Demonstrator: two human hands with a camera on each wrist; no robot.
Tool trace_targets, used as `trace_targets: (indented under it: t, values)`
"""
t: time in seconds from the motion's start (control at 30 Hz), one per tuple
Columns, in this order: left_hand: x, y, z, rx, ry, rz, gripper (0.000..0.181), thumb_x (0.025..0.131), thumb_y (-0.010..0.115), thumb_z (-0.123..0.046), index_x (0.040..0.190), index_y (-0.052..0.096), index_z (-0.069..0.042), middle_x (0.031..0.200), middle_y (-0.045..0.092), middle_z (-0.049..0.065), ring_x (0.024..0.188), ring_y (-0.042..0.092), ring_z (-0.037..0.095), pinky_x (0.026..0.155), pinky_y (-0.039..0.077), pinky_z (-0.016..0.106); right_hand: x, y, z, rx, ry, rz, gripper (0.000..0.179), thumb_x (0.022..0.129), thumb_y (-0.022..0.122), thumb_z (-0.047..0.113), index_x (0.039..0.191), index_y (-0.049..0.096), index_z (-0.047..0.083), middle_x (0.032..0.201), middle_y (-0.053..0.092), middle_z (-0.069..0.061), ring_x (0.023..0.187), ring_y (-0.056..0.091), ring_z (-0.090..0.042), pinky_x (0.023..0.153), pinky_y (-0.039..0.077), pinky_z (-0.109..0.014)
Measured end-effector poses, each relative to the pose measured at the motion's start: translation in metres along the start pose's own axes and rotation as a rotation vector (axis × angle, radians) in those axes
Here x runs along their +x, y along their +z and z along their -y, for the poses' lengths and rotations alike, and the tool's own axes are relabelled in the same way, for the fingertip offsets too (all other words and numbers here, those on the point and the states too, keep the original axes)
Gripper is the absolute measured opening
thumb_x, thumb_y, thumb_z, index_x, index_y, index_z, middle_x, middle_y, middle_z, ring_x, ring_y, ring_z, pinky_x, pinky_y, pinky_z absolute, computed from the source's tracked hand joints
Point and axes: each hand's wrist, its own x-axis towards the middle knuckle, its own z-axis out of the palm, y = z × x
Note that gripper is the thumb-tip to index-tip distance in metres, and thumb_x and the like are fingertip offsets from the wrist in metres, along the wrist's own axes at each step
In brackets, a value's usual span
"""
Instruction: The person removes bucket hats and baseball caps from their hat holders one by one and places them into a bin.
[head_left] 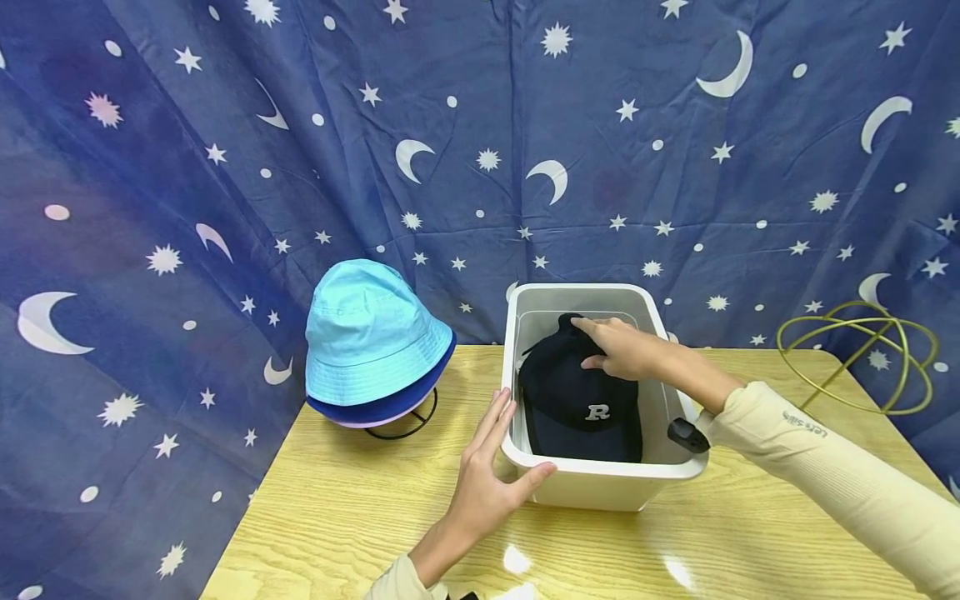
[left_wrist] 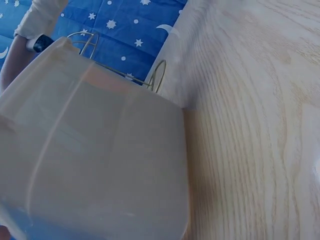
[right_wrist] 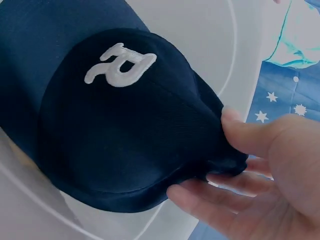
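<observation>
Table (head_left: 360, 517): right grip (head_left: 622, 348) pinches cap (head_left: 573, 383) inside bin (head_left: 600, 492); left grip (head_left: 483, 492), uncurled, touches bin. Apparent step: positioning cap; next needs steady bin.

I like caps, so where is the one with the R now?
In the head view, the dark cap lies inside the white bin, right of the light-blue bucket hat, with the right hand at its back.

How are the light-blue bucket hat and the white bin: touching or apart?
Apart: the head view shows bare tabletop between the light-blue bucket hat and white bin.
</observation>
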Motion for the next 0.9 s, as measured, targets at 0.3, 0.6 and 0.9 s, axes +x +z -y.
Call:
trace_targets:
  t: [0.3,0.6,0.9]
  values:
    - [0.01,-0.029,-0.028,-0.053,-0.031,0.07,0.056,0.078,0.065,-0.015,0.129,0.042,-0.006,0.134,0.039,0.012,0.122,0.036,0.028,0.099,0.031,0.041,-0.018,0.002,-0.004,-0.03,0.024,-0.012,0.071,0.081,0.063,0.025,0.132,0.028,-0.009,0.109,0.055,-0.024,0.097,0.054,-0.032,0.084,0.044,-0.043]
    - [0.018,-0.05,0.009,0.021,-0.008,0.068,0.041,0.084,0.059,-0.02,0.124,0.049,-0.012,0.125,0.048,0.0,0.115,0.044,0.016,0.091,0.04,0.035,-0.04,-0.015,0.008,0.002,0.046,0.005,0.062,0.082,0.061,0.028,0.128,0.039,-0.006,0.125,0.044,-0.024,0.114,0.042,-0.036,0.09,0.038,-0.049]
    - [0.041,-0.087,0.019,0.113,0.0,0.028,0.041,0.082,0.061,-0.022,0.121,0.05,-0.016,0.121,0.049,-0.002,0.113,0.045,0.013,0.086,0.044,0.031,-0.074,-0.018,0.015,0.032,0.09,-0.071,0.058,0.085,0.055,0.038,0.126,0.044,-0.002,0.124,0.046,-0.02,0.115,0.041,-0.037,0.092,0.033,-0.052]
